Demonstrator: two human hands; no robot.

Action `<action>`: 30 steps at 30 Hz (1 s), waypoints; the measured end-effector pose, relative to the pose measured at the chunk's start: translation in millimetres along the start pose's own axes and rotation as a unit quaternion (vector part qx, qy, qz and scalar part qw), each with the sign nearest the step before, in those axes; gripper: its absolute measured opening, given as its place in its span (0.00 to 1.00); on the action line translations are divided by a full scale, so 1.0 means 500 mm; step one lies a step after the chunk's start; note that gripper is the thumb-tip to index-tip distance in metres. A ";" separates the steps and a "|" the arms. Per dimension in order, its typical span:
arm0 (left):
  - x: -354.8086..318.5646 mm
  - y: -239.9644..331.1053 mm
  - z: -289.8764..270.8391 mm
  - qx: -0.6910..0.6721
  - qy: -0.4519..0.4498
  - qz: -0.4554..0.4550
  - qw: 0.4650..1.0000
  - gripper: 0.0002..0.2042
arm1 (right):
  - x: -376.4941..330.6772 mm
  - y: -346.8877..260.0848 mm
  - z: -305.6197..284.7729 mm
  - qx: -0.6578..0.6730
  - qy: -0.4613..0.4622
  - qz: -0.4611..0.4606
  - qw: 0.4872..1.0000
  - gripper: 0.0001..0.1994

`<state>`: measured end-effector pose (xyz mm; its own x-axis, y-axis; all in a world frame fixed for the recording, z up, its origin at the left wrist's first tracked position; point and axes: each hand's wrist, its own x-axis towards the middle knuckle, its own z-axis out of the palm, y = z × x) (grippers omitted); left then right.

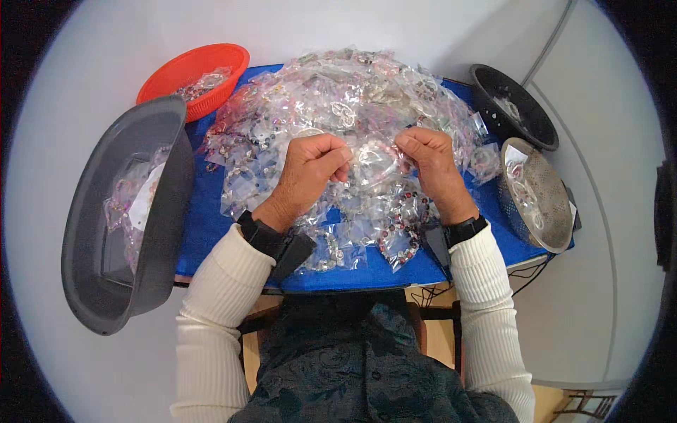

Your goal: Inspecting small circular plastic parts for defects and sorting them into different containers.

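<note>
Left hand (310, 166) and right hand (427, 158) each pinch one end of a small clear bag (374, 158); it lies crosswise between them above the table's (204, 225) middle pile (338, 92).

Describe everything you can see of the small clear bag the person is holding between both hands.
The small clear bag is a transparent plastic pouch, glossy and crinkled, with pale beads showing through it, seemingly a bracelet. It is held up just above the big pile of similar bags on the blue table. The left hand pinches its left edge and the right hand its right edge, both by the fingertips, stretching it between them. Finer detail of the contents is too small to tell.
</note>
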<state>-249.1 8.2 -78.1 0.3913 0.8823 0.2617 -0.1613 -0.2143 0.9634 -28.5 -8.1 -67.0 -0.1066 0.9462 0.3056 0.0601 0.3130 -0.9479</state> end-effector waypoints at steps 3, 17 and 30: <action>-0.001 -0.001 0.001 -0.002 -0.001 -0.005 1.000 0.06 | -0.001 0.003 0.002 0.023 0.014 0.014 1.000 0.10; 0.004 -0.016 -0.004 -0.055 0.073 0.026 0.995 0.07 | 0.000 0.006 0.007 0.070 -0.037 0.072 0.994 0.11; -0.001 -0.012 -0.002 -0.074 0.019 -0.022 0.997 0.08 | 0.001 0.010 0.000 0.099 -0.035 0.053 0.993 0.12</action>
<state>-249.2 9.5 -84.1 0.3665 0.9055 0.2141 -0.2782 -0.1129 0.9539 -28.3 -6.3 -71.4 -0.1799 0.9627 0.2019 -0.1214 0.1819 -0.9758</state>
